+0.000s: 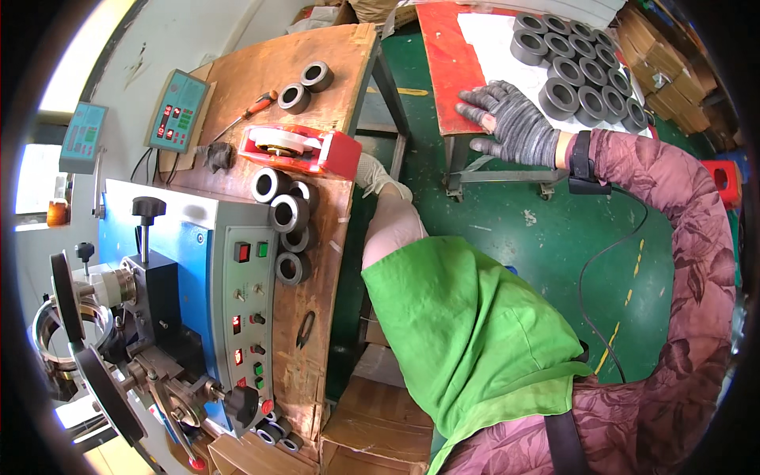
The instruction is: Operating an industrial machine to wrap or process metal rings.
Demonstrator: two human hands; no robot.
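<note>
My right hand (513,120), in a grey knit glove, lies flat with fingers spread on the red board (445,63). It holds nothing and sits just left of several black ring cores (571,73) laid in rows on a white sheet. My left hand (378,176), in a white glove below a green sleeve cover (467,332), is at the right edge of the wooden bench (317,317), beside a red tape dispenser (305,149). Its fingers are hidden behind the bench edge. Several more black rings (286,215) stand in a row on the bench near it.
A blue and grey winding machine (198,277) with switches fills the bench's left. Two rings (305,87), a screwdriver (252,109) and a teal control box (177,109) lie further back. Cardboard boxes (380,419) stand below, and a black cable (603,261) crosses the green floor.
</note>
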